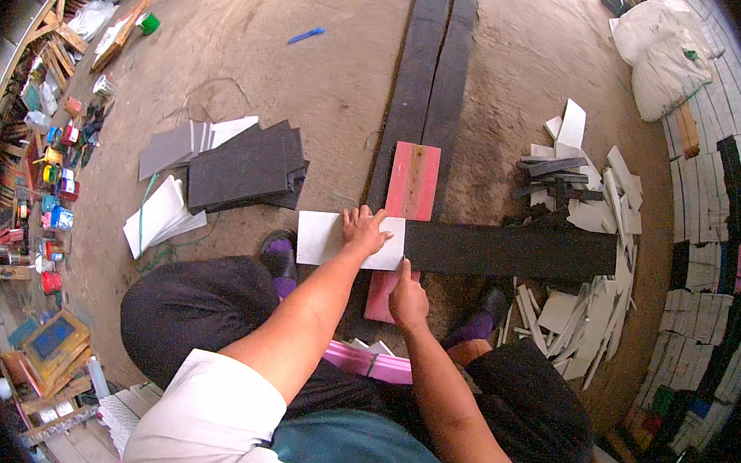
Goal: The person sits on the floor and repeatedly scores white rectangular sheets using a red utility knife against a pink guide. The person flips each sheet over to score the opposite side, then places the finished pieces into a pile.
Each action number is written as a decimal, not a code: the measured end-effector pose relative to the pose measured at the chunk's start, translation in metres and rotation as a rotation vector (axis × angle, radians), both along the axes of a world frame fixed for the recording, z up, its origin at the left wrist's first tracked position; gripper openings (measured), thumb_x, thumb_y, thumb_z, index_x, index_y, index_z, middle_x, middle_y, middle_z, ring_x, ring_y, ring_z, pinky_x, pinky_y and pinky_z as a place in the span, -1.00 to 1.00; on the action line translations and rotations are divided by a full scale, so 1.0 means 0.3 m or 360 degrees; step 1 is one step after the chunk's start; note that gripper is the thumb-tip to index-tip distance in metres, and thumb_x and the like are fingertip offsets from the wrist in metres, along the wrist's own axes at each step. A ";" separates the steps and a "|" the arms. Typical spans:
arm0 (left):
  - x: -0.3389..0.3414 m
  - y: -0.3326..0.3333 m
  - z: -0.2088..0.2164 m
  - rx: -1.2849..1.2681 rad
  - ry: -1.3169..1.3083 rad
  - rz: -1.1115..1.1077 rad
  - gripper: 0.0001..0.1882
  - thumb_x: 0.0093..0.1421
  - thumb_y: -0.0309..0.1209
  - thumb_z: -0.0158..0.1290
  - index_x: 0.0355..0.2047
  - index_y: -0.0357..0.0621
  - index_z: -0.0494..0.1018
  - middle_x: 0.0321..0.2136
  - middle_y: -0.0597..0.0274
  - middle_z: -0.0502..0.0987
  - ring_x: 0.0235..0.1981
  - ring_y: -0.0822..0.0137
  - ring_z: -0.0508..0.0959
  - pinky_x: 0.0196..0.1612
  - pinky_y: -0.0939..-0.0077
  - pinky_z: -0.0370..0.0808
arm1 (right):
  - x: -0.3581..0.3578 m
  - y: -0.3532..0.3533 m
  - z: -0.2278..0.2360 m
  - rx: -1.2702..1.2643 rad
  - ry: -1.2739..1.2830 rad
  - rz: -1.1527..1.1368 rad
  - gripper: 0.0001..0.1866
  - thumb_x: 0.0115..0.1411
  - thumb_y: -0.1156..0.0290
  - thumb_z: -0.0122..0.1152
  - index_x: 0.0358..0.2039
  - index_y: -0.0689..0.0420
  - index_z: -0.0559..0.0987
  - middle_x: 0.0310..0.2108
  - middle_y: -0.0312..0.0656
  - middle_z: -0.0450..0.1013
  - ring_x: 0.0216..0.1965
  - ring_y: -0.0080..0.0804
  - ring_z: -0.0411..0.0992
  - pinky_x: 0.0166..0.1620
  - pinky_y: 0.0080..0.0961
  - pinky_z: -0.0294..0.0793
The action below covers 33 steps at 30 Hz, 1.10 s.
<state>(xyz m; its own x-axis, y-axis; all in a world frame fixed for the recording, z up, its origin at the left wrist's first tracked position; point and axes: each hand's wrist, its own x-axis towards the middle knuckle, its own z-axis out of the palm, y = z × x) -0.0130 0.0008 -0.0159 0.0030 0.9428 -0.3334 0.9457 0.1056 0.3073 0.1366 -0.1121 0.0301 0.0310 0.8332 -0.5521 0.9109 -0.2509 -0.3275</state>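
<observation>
My left hand (365, 230) lies on a white rectangular foam-like sheet (318, 238) with its fingers spread, pressing it down. The white sheet overlaps the left end of a long black strip (508, 252) that runs to the right. At the seam between the two, my right hand (409, 299) is closed with its index finger stretched along the white sheet's right edge. Whatever its curled fingers hold is hidden. Beneath both pieces lies a worn pink board (413, 183), set on two long dark planks (415, 87).
Left of my hands are stacked black sheets (241, 165) and fanned white sheets (161, 219). Offcuts (585, 322) pile up on the right. A blue pen-like tool (306, 35) lies on the floor. Paint cans (65, 186) line the left; white sacks (670, 72) stand at the far right.
</observation>
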 end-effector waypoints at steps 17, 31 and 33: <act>-0.009 0.003 0.016 -0.0042 -0.0004 -0.0017 -0.44 0.16 0.05 0.24 0.15 0.32 0.45 0.09 0.04 0.43 0.22 -0.03 0.34 0.40 -0.17 -0.03 | 0.069 -0.090 0.092 -0.0038 0.0047 -0.0126 -0.30 0.19 0.45 0.05 0.37 -0.25 0.32 -0.28 0.23 0.58 -0.24 0.21 0.59 -0.12 0.10 0.57; -0.009 0.001 0.045 -0.0063 -0.0035 -0.0006 -0.41 0.17 0.06 0.22 0.19 0.29 0.42 0.12 0.00 0.41 0.26 -0.08 0.31 0.41 -0.24 -0.05 | 0.013 0.207 -0.022 0.0434 0.0086 0.0000 -0.22 0.19 0.49 0.10 0.43 -0.15 0.18 -0.32 0.20 0.56 -0.32 0.20 0.58 -0.24 0.10 0.57; -0.014 -0.001 0.038 -0.0075 -0.0028 -0.0008 -0.41 0.18 0.05 0.22 0.19 0.29 0.42 0.12 0.00 0.40 0.26 -0.08 0.31 0.42 -0.23 -0.05 | 0.001 0.224 -0.024 0.0407 0.0103 0.0023 -0.26 0.22 0.47 0.07 0.42 -0.11 0.18 -0.30 0.20 0.56 -0.29 0.20 0.58 -0.24 0.10 0.58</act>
<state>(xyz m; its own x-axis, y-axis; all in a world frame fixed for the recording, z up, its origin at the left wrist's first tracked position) -0.0172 0.0005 -0.0046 0.0139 0.9260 -0.3773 0.9408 0.1156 0.3185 0.1370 -0.0450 0.0230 -0.0106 0.9460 -0.3239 0.8890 -0.1394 -0.4363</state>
